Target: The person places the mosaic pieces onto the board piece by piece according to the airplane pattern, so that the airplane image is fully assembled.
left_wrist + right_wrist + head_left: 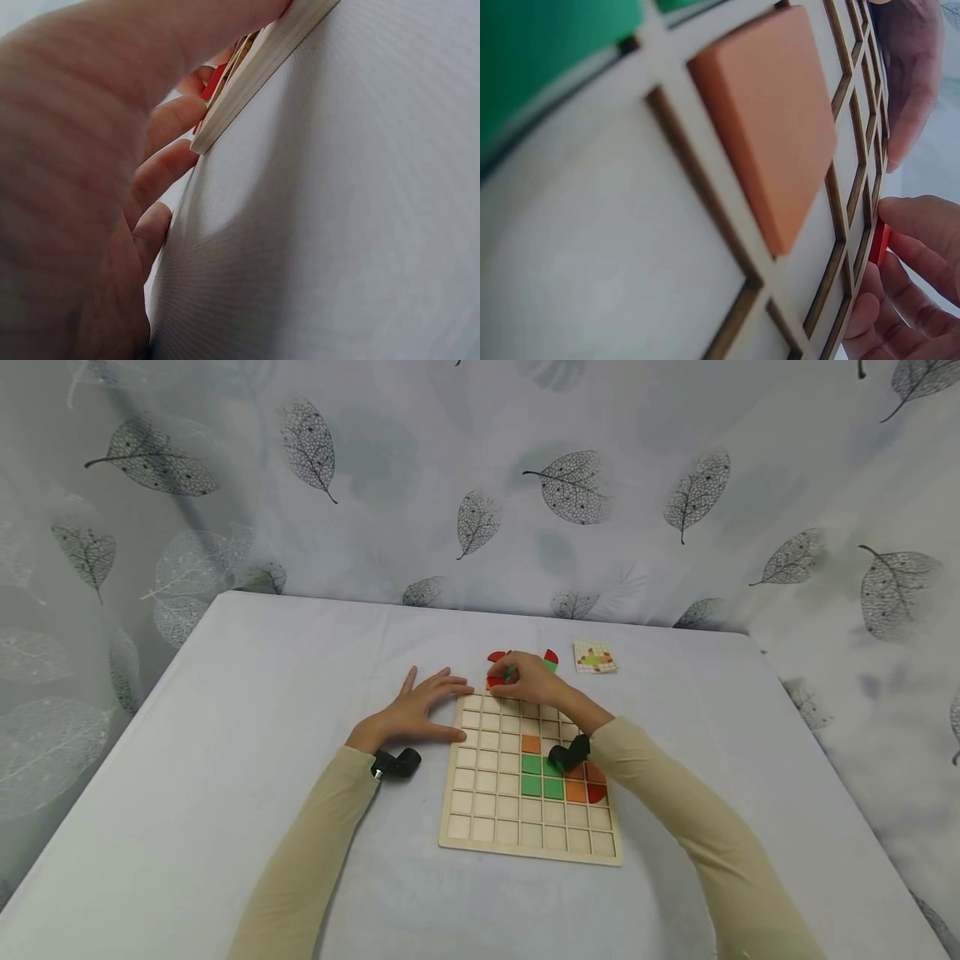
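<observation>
A wooden grid board lies on the table, with green squares, orange pieces and a red rounded piece in its cells. My left hand is spread at the board's upper left side, thumb and fingers touching its edge. Beyond the board's far edge, my right hand pinches a small red piece between thumb and fingers; its full shape is hidden. Up close in the right wrist view, an orange square sits in one cell.
Loose red pieces and a bit of green lie behind the right hand, partly covered by it. A small pattern card rests farther back to the right. White cloth covers the table; a leaf-print curtain hangs behind.
</observation>
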The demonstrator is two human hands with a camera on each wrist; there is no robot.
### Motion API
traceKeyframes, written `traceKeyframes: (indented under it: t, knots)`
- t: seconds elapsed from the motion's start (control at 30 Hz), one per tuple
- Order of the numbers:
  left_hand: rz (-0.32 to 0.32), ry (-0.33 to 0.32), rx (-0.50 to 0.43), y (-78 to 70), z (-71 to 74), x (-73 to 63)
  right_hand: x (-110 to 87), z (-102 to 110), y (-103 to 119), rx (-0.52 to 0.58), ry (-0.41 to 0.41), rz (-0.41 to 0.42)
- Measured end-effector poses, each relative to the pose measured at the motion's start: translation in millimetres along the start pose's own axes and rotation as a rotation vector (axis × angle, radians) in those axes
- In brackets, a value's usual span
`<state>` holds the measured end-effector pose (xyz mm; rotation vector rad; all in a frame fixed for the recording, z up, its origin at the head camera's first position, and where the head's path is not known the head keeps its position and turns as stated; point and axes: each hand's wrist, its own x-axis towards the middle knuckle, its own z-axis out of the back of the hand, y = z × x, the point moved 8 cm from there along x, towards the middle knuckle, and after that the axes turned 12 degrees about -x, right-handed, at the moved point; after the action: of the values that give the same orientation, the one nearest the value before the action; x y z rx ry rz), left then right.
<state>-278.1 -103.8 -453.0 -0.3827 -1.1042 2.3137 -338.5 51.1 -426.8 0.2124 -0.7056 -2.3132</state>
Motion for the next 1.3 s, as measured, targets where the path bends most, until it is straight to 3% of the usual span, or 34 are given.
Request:
traceKeyframes:
  t: [0.4, 1.3]
  knots:
    - [-0.005, 0.006, -0.005, -2.6, -1.8, 0.6, -3.9, 2.4, 7.1, -0.070, 0.020, -0.082]
    - [0.004, 0.004, -0.004, -0.5, -0.7, 1.5, -20.1, 11.2, 8.9, -0.020, -0.013, -0.064]
